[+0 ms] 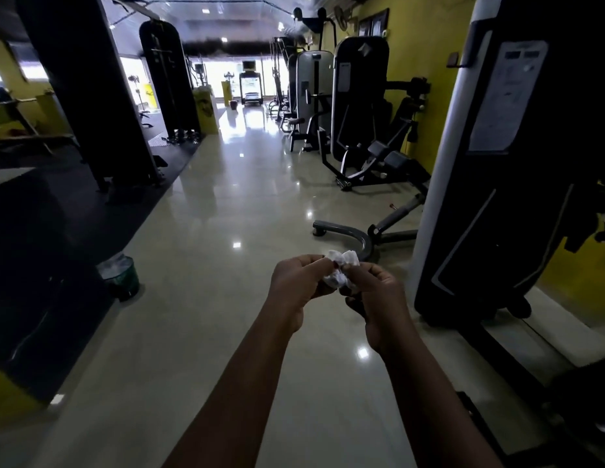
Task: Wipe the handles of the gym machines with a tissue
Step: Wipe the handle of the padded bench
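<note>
A crumpled white tissue is held in front of me, over the shiny tiled floor. My left hand pinches its left side with curled fingers. My right hand pinches its right side. Both arms stretch forward from the bottom of the view. A tall black weight machine stands close on my right; I can make out none of its handles. More gym machines line the yellow right wall further off.
A green bin lined with a plastic bag stands on the floor at my left, next to a dark rubber mat. A curved black machine foot lies on the tiles just ahead. A black cable tower rises at the left.
</note>
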`<state>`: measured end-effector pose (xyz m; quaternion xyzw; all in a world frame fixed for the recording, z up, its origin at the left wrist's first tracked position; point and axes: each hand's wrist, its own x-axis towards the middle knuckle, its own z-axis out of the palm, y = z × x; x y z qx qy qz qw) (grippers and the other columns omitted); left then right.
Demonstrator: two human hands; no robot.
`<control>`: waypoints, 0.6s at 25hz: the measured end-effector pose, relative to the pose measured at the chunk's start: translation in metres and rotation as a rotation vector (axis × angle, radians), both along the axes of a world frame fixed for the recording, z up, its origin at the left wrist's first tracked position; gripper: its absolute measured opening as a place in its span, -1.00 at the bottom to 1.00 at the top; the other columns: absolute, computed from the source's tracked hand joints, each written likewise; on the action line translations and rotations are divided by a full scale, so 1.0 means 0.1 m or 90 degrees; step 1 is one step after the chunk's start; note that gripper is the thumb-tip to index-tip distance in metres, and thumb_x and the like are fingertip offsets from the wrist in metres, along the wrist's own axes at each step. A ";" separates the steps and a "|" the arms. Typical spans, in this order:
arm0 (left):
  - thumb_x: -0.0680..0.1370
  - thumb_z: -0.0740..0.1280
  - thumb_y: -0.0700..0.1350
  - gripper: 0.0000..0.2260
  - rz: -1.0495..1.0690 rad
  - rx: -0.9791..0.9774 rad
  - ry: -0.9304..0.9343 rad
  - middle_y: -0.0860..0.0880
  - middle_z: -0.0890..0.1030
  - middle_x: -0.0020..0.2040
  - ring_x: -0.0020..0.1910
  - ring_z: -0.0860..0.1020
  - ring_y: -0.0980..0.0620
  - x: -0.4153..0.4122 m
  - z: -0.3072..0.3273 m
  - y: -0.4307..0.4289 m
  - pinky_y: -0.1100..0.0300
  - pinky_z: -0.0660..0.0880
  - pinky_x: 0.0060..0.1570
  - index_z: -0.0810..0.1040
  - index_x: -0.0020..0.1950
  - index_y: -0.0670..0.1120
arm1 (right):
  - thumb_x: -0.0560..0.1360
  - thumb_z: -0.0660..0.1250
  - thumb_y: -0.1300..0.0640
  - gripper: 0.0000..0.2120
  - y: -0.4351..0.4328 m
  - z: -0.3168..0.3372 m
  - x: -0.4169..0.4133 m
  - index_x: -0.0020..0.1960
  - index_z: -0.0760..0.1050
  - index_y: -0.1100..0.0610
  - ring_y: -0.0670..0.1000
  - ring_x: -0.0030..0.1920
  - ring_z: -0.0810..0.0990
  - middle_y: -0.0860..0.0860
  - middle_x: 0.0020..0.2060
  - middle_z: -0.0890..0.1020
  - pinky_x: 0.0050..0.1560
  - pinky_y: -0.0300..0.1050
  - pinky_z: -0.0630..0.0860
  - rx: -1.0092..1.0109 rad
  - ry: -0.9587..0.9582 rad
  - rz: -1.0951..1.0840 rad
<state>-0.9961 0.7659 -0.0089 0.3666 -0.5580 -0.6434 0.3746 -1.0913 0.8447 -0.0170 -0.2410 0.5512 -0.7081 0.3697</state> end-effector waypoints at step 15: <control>0.50 0.44 -0.14 -0.88 -0.065 0.016 -0.023 -0.18 0.69 -0.23 -0.25 0.67 -0.03 -2.06 0.04 -3.83 0.21 0.60 -0.19 0.66 -0.12 -0.21 | 0.51 0.36 0.16 -0.85 -3.81 -0.05 -2.01 0.00 0.56 0.24 0.01 -0.24 0.54 0.10 -0.22 0.64 -0.23 -0.14 0.44 0.023 -0.009 -0.048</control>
